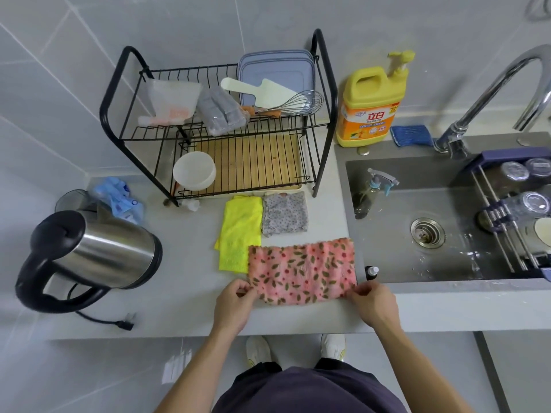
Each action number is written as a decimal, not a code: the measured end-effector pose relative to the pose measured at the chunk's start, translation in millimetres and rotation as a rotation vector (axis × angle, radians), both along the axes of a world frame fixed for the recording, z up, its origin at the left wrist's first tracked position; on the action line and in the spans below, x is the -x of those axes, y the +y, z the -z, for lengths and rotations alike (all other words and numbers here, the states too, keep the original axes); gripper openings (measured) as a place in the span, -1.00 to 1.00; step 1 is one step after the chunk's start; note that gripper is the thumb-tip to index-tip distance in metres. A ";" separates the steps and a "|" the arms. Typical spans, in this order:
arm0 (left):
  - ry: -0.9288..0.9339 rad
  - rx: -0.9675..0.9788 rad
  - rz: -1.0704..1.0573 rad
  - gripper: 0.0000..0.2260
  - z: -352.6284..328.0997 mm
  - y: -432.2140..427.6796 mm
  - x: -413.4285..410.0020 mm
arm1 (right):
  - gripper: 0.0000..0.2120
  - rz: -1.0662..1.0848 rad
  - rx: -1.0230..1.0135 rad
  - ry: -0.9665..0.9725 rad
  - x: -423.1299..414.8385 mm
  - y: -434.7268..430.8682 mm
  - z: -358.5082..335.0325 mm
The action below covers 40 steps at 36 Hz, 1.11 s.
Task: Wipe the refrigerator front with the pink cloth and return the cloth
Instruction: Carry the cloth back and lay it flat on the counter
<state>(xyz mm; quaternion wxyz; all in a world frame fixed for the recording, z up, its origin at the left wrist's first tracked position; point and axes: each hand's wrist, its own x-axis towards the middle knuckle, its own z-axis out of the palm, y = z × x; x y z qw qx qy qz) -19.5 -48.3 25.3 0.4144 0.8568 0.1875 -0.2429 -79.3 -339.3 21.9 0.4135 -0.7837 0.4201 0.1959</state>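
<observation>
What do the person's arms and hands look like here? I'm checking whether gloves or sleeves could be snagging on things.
Both forearms are bare right up to the bottom edge of the picture: no sleeves show. The left hand and right hand wear no gloves, and no rings, watch or wristband can be seen. The fingers are uncovered. Lower down, dark purple-grey clothing covers the body.

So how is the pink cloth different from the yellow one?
The pink cloth has red flowers and leaves; the yellow cloth is plain. The pink cloth is pinched by the left hand and right hand; nobody touches the yellow cloth. Both lie on the counter.
</observation>
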 end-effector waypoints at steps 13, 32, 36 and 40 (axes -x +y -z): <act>-0.239 0.190 -0.120 -0.89 -10.6 7.1 -8.7 | -0.88 0.158 -0.176 -0.495 -11.3 -12.5 -37.7; -0.390 0.280 -0.078 -0.78 -76.5 12.7 -34.7 | -0.76 0.112 -0.316 -0.638 -33.4 -30.2 -90.1; -0.478 0.058 0.001 -0.76 -81.0 17.9 -33.7 | -0.80 0.111 -0.189 -0.622 -32.8 -31.7 -87.5; -0.509 -0.045 0.013 -0.82 -82.0 19.6 -29.4 | -0.87 0.061 -0.056 -0.590 -29.8 -30.1 -86.6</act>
